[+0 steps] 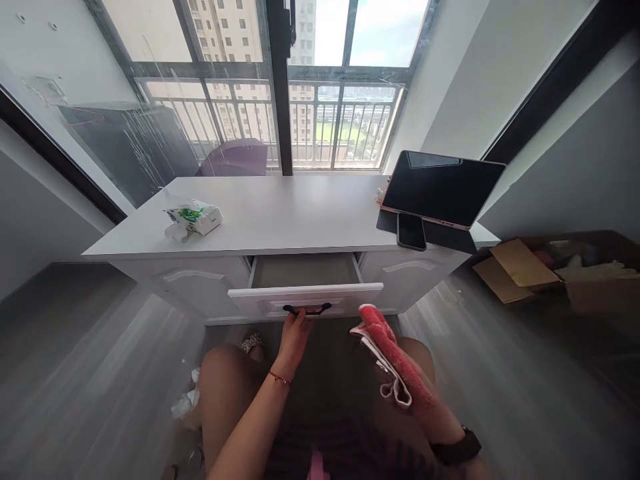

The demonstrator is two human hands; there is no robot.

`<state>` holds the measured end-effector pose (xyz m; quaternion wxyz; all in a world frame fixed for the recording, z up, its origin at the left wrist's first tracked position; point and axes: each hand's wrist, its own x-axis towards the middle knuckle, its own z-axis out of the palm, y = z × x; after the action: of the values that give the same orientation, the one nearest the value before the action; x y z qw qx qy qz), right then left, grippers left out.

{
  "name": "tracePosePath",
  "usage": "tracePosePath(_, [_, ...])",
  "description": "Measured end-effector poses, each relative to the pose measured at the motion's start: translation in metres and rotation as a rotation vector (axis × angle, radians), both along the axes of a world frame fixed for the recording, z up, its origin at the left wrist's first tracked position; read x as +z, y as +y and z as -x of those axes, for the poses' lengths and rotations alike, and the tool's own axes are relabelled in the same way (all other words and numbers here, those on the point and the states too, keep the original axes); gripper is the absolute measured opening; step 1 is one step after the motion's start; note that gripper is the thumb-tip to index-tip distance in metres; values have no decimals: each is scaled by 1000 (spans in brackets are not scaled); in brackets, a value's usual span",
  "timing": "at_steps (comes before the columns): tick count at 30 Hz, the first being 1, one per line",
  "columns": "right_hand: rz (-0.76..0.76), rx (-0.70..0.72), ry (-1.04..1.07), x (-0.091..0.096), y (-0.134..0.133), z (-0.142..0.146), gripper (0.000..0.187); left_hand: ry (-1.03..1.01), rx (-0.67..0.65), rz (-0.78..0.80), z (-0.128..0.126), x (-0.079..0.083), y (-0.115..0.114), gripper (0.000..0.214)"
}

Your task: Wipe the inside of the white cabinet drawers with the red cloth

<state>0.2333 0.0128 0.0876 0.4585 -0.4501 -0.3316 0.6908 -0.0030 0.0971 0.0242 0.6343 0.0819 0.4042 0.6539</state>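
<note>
A white cabinet drawer [306, 293] stands pulled out, and its inside shows a bare grey bottom. My left hand [297, 332] has its fingers curled round the black drawer handle [325, 307] on the drawer front. To the right, a red towel [383, 337] with white edging covers most of my right hand [431, 415]. That hand holds the towel, folded and partly hanging, just in front of the drawer's right end. The towel hides its fingers.
On the white cabinet top [300, 207] lie a tissue pack [200, 217], a tablet [443, 190] on a stand, and a phone [411, 231]. An open cardboard box [525, 267] sits on the floor at right. Crumpled white tissue [185, 403] lies near my left leg.
</note>
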Motion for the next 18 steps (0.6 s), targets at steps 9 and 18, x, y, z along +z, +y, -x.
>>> tracePosePath(9, [-285, 583, -314, 123, 115, -2, 59, -20, -7, -12, -8, -5, -52, 25])
tracePosePath(18, [-1022, 799, -1265, 25, 211, 44, 42, -36, 6, 29, -10, -9, -70, 40])
